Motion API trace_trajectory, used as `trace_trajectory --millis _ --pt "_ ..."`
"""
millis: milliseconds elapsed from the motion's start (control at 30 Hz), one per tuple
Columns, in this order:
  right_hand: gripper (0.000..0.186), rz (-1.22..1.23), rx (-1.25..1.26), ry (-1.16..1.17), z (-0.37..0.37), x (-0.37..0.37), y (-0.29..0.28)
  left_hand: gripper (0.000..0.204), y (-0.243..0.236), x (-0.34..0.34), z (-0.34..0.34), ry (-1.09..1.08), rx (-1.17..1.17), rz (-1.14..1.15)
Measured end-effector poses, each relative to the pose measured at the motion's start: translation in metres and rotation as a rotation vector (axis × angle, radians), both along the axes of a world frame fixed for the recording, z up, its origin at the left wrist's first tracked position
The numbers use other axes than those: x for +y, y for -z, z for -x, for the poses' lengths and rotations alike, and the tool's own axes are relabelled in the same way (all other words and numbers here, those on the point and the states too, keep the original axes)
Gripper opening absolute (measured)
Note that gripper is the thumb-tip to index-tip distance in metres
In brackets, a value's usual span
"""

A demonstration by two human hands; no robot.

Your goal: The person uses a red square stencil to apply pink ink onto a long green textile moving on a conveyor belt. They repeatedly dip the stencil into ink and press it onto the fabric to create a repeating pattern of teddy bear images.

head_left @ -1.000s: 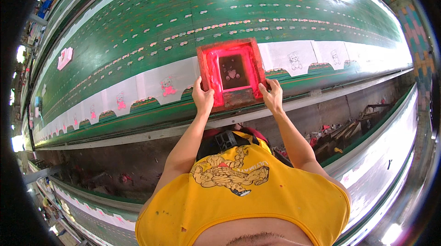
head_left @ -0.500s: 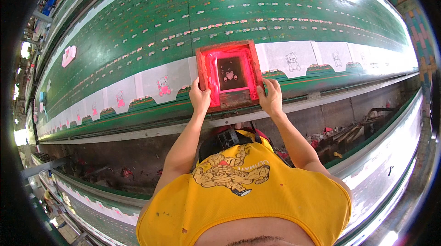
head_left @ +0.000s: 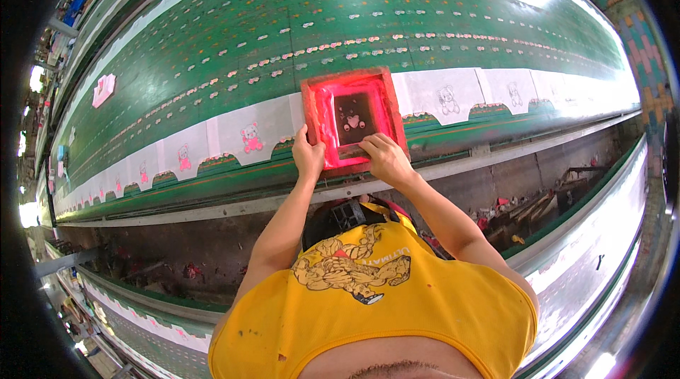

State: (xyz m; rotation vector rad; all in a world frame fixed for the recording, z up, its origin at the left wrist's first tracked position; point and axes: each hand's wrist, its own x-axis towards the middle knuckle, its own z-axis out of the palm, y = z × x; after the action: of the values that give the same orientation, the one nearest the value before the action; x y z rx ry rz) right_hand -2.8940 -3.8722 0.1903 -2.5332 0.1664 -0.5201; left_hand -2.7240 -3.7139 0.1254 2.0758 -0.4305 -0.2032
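Note:
A wooden screen-printing frame (head_left: 308, 106), smeared with bright pink ink, lies over the row of white fabric pieces on the green table. Through its mesh window (head_left: 353, 111) a small bear-part stencil shows. My left hand (head_left: 308, 155) grips the frame's left side near the lower corner, thumb on the inner edge. My right hand (head_left: 387, 159) reaches over the frame's near right corner, fingers closed on a squeegee (head_left: 349, 154) at the near end of the screen; the hand partly hides it. To the left, fabric pieces carry pink bears (head_left: 251, 137); on the right, bears (head_left: 448, 100) are only outlined.
A metal rail (head_left: 234, 207) runs along the table's near edge. Below it is a littered gap (head_left: 538, 212), with another long table behind my body. A pink-and-white folded piece (head_left: 104, 90) lies at the far left. Rows of small prints (head_left: 312, 46) dot the green surface.
My right hand has left the frame's right side and moved inward to the squeegee at the near end. The left hand stays on the frame. The view has shifted slightly.

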Motion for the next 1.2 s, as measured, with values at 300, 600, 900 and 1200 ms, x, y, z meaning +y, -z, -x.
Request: trace_trajectory --millis 300,600,900,1200 --pt "0.034 0.112 -0.092 0.019 -0.035 -0.025 0.015 0.061 0.006 0.004 0.001 0.008 -0.055 0.022" --pt "0.02 0.022 -0.021 0.045 -0.126 -0.091 0.008 0.059 -0.002 0.002 0.001 0.014 0.042 0.126" --pt "0.034 0.063 -0.003 0.004 -0.024 -0.02 0.012 0.062 0.014 0.003 0.0 0.014 0.018 0.086" --pt "0.034 -0.073 0.01 0.187 0.027 0.002 -0.018 0.063 0.007 0.001 -0.002 0.024 0.02 0.019"
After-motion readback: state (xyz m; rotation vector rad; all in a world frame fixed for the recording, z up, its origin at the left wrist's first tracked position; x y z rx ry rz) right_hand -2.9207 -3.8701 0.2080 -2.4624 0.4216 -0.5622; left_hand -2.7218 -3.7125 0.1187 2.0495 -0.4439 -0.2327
